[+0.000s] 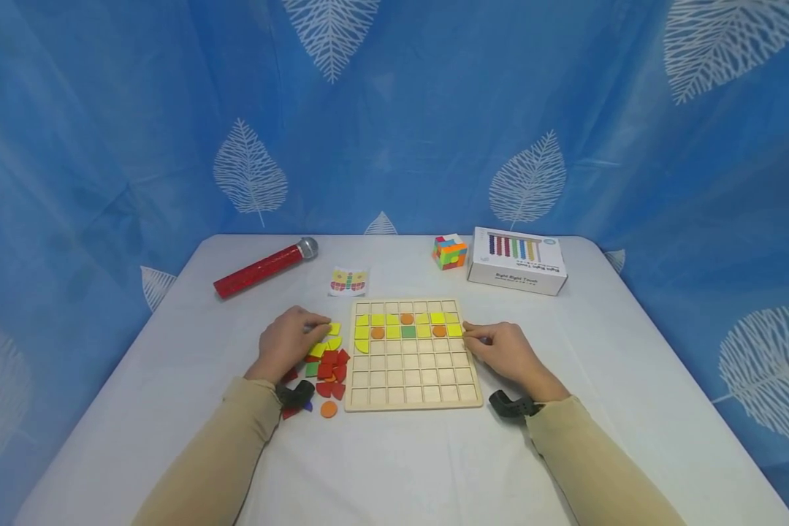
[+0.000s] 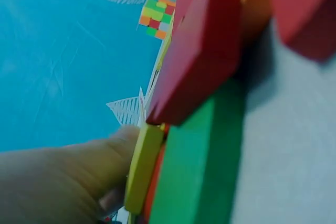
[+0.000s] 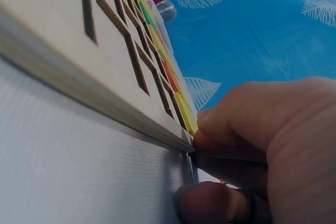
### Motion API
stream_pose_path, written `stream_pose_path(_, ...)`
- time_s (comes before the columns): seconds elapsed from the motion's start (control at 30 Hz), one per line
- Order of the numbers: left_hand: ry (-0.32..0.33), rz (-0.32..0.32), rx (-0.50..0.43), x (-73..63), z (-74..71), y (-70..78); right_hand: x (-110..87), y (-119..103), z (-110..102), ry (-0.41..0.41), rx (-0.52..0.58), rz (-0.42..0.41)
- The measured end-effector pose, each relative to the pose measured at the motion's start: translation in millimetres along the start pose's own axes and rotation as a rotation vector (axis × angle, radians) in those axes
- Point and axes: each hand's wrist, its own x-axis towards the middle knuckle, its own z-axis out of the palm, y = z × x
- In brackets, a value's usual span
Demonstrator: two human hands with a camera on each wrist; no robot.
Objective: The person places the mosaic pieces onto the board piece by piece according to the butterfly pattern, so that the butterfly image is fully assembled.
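In the head view the left hand (image 1: 289, 340) reaches over a pile of coloured tiles at the board's left side. Its thumb and forefinger pinch a yellow square tile (image 1: 334, 329). The left wrist view has the thumb (image 2: 113, 153) behind a yellow piece (image 2: 143, 169), close to a green tile (image 2: 197, 156) and a red tile (image 2: 202, 51). At the far side, the right hand (image 1: 502, 349) grips the right edge of the wooden grid board (image 1: 414, 402) with curled fingers. Yellow tiles, orange discs and a green square (image 1: 408, 332) fill much of the board's upper rows.
Red tiles (image 1: 326, 371) and an orange disc (image 1: 329, 409) lie left of the board. Behind it lies a pattern card (image 1: 348, 282). A red microphone (image 1: 263, 270) is at back left; a puzzle cube (image 1: 450, 252) and a white box (image 1: 517, 261) stand at back right.
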Motion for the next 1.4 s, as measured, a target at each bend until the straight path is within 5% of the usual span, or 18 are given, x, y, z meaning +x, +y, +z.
stream_pose_path(0.27, -0.015, 0.013, 0.046, -2.0, -4.2, 7.5, 0.2, -1.0, -0.9, 0.002, -0.002, 0.0)
stream_pose_path(0.53, 0.004, -0.032, -0.094, -12.2, -7.8, 26.0, -1.1, -1.1, 1.2, 0.008, -0.006, 0.001)
stream_pose_path(0.83, 0.021, 0.138, -0.118, -23.2, 9.3, 70.3, -0.6, -0.5, 1.0, 0.009, 0.007, 0.003)
stream_pose_path(1.4, -0.036, 0.18, 0.044, -18.5, 24.7, 76.5, -0.4, 0.8, 0.2, 0.003, 0.002, -0.002)
